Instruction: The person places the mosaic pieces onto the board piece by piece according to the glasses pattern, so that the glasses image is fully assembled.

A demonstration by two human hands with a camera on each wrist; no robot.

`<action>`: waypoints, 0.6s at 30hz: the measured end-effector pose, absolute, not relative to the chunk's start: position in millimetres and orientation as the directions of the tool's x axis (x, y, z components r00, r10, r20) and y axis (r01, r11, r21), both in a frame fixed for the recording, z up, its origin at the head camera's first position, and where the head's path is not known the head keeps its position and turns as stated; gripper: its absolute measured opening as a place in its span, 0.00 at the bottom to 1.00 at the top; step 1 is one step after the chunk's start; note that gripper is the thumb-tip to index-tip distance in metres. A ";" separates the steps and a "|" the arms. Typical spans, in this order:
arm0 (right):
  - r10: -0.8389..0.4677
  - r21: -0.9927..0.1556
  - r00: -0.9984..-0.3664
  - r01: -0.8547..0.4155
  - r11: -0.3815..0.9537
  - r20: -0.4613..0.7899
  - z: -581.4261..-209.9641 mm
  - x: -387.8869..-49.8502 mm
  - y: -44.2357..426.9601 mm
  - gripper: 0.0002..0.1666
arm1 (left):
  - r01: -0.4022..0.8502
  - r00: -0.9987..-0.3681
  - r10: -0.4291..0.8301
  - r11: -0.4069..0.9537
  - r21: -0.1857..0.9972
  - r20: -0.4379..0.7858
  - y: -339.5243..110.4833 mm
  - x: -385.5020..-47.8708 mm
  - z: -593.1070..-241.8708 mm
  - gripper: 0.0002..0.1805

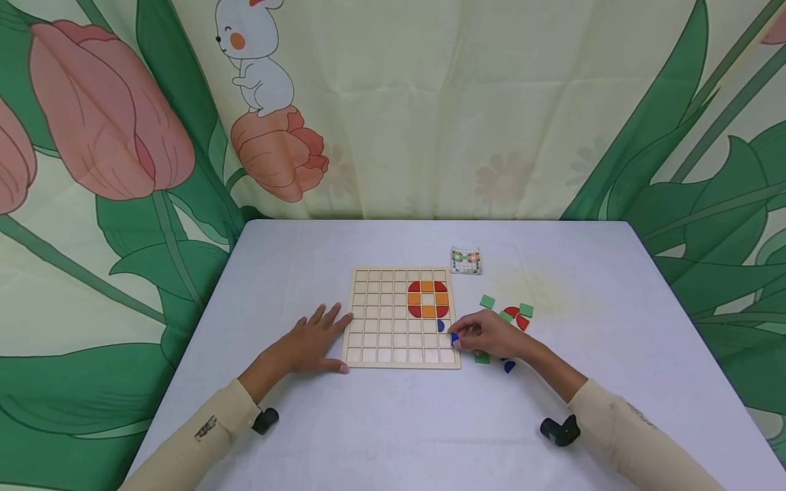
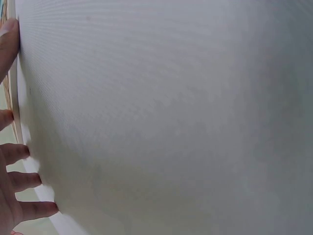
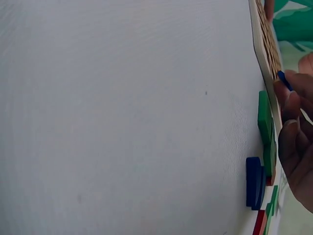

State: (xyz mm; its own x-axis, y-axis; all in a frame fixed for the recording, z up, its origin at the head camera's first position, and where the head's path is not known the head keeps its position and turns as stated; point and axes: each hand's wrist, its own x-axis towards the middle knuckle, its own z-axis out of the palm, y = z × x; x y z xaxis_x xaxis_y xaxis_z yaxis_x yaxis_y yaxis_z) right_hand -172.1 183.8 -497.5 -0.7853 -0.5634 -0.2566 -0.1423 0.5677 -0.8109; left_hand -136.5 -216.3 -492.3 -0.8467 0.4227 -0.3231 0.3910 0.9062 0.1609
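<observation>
A wooden grid board (image 1: 374,341) lies on the white table. In its upper right, red quarter-round pieces (image 1: 414,311) and orange squares (image 1: 428,311) form a ring, with one blue piece (image 1: 440,326) below. My left hand (image 1: 310,344) is spread, its thumb and a finger touching the board's left edge; in the left wrist view the hand (image 2: 14,196) shows at the far left. My right hand (image 1: 491,334) pinches a blue piece (image 1: 454,339) at the board's right edge; the right wrist view shows this hand (image 3: 298,132) with the blue piece (image 3: 284,80) between thumb and finger.
A small patterned card (image 1: 467,261) lies behind the board's right corner. Right of the board are loose green squares (image 1: 488,301), red pieces (image 1: 522,322) and blue pieces (image 1: 510,367), partly hidden by the right hand. A curtain (image 1: 393,136) hangs behind the table.
</observation>
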 end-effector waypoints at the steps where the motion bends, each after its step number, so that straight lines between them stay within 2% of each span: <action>1: -0.568 -0.810 -0.782 -0.147 0.567 -0.255 -498.0 -172.3 181.2 0.15 | 0.392 -0.847 0.423 0.906 0.161 -0.323 -216.3 -136.4 -492.0 0.59; 12: -0.594 -0.726 -0.777 -0.283 0.626 -0.209 -496.5 -171.2 168.5 0.15 | 0.390 -0.846 0.425 0.905 0.169 -0.321 -215.7 -135.9 -491.9 0.59; 18: -0.587 -0.711 -0.786 -0.299 0.636 -0.195 -495.8 -172.4 169.0 0.16 | 0.388 -0.850 0.419 0.908 0.157 -0.320 -216.5 -136.8 -494.4 0.59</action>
